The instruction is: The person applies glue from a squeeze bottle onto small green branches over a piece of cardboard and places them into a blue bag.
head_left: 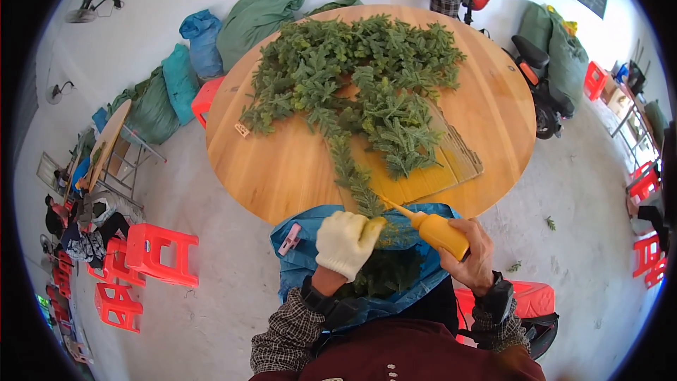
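Observation:
My left hand (348, 244), in a white glove with a yellowed fingertip, is closed at the near end of a green artificial fir branch (350, 175). Its fingers partly hide what they pinch. Bare-skinned, my right hand (471, 252) grips a yellow squeeze bottle (443, 234), whose thin nozzle points up and left to the branch's end. A blue sack (290, 275) lies open over my lap, with dark green sprigs (384, 274) inside and a pink clip (289, 239) on its left side. More fir branches (352, 49) are heaped on the round wooden table (261, 176).
Under the nearer branches lies a yellow-stained cardboard sheet (458, 155). Red stools (161, 252) stand at left; another red stool (529, 298) is by my right side. Stuffed sacks (250, 28) line the wall. A scooter (541, 92) is parked behind the table at right.

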Demonstrator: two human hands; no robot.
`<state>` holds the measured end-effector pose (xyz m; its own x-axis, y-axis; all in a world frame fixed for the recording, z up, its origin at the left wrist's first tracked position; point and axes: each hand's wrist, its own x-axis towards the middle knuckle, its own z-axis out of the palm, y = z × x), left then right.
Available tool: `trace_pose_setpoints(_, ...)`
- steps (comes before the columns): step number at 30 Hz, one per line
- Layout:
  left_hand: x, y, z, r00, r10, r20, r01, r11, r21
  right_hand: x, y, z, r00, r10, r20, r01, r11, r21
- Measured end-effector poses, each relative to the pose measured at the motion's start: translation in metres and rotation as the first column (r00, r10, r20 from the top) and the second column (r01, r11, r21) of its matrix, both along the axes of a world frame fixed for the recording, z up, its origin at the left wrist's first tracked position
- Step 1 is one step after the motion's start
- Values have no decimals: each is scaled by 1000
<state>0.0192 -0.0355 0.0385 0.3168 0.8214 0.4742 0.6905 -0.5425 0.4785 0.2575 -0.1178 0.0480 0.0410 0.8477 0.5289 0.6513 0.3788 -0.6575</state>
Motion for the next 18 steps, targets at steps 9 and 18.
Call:
trace_pose_setpoints(9, -3, 27, -20, 980, 166, -111, -144, 973, 180, 2, -5, 4, 1000, -16, 11, 16, 999, 33)
trace_pose_setpoints(18, -1, 24, -26, 977, 156, -143, -132, 977, 165, -17, 1, 9, 999, -30, 22, 28, 997, 78)
